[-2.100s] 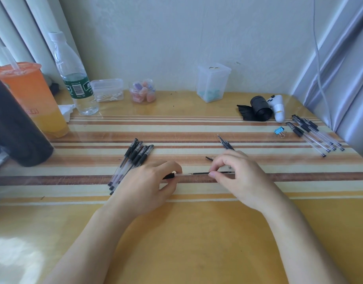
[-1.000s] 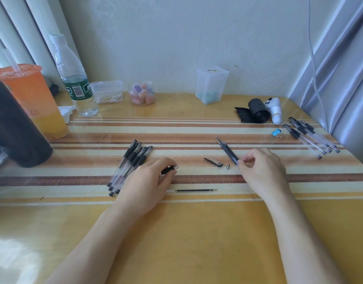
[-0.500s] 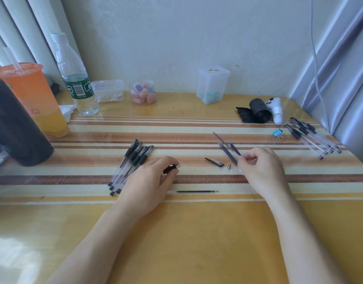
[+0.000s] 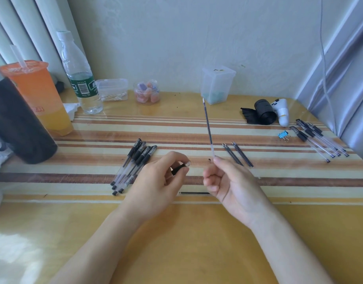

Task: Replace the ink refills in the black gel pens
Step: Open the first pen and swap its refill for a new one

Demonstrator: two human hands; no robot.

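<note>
Pinching a fresh refill (image 4: 208, 128) just right of the barrel (image 4: 179, 168), the right hand (image 4: 232, 181) should align it straight while the left hand (image 4: 156, 181) grips the barrel steady.

A pen bundle (image 4: 133, 167) lies on the tabletop (image 4: 186, 242) at 9 o'clock from centre, two loose refills (image 4: 238, 154) at 3 o'clock, and a second pen group (image 4: 318, 138) farther out at 2 o'clock. A bottle (image 4: 82, 78) and cup (image 4: 39, 99) stand at 10 o'clock, a lidded box (image 4: 217, 85) at 12 o'clock.
</note>
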